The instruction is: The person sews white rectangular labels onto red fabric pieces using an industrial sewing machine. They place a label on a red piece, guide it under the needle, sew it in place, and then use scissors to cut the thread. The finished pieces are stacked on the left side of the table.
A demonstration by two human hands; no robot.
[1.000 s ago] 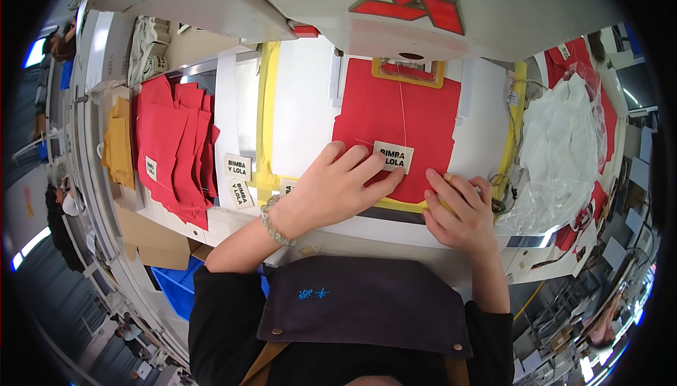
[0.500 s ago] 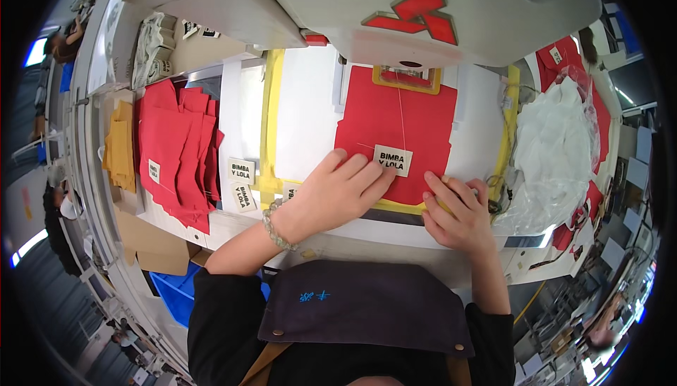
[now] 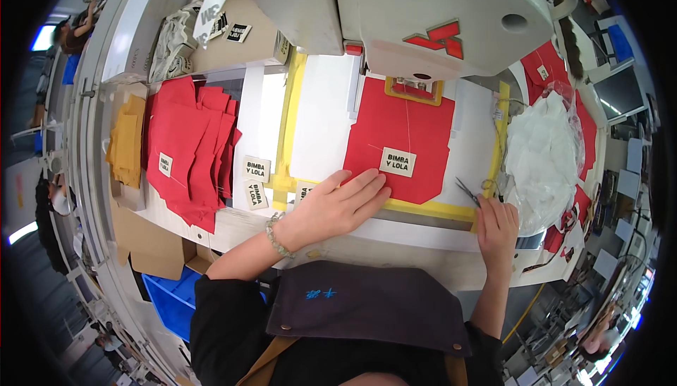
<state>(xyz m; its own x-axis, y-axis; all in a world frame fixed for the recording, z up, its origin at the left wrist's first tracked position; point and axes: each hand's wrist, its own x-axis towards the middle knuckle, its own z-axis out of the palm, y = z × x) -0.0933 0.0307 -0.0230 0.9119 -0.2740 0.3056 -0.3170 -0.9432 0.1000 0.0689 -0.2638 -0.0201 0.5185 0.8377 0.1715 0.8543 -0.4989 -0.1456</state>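
Observation:
A red fabric panel (image 3: 427,132) lies flat under the sewing machine head (image 3: 451,5), on a white sheet edged with yellow tape. Near its lower middle sits a cream label (image 3: 398,162) with dark print, and loose threads trail over the cloth. Fingers stretched, my left hand (image 3: 345,202) rests on the panel's lower left edge, fingertips beside the label. To the right of the panel, my right hand (image 3: 496,227) has its fingers closed at the handle end of small thread snips (image 3: 465,190). The blades point up and left; the handle is mostly hidden by the fingers.
Left stand a stack of red panels (image 3: 187,146) and a box of yellow-orange pieces (image 3: 127,142). Loose labels (image 3: 256,169) lie beside the stack. A clear bag of white material (image 3: 539,160) is at right. Below the table's left side is a blue bin (image 3: 169,305).
My right hand has moved right, off the panel's lower corner, to the snips. My left fingertips have drawn back from the label. The view has shifted slightly.

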